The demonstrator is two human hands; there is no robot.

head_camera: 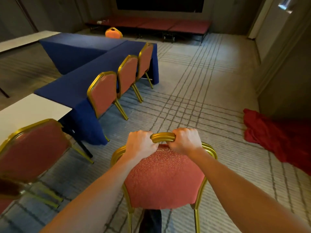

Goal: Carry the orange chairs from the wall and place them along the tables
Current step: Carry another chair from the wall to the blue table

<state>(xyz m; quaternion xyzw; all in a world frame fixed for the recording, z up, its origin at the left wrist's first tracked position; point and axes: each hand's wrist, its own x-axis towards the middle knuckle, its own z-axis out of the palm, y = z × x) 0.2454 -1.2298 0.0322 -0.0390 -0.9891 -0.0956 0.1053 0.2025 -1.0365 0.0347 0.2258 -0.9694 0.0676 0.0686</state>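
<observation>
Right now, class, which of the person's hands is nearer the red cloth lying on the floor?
Right. The right hand grips the top rail of the chair on the side toward the red cloth; the left hand grips the same rail farther from it.

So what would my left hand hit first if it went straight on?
Probably only carpet: the left hand grips the orange chair's top rail, with nothing standing ahead, though depth is unclear.

I see pale carpet (210, 91) crossed by grey lines. A low red stage (168, 25) runs beneath a dark screen (159, 4); red cloth (269, 132) lies crumpled at right.
</observation>
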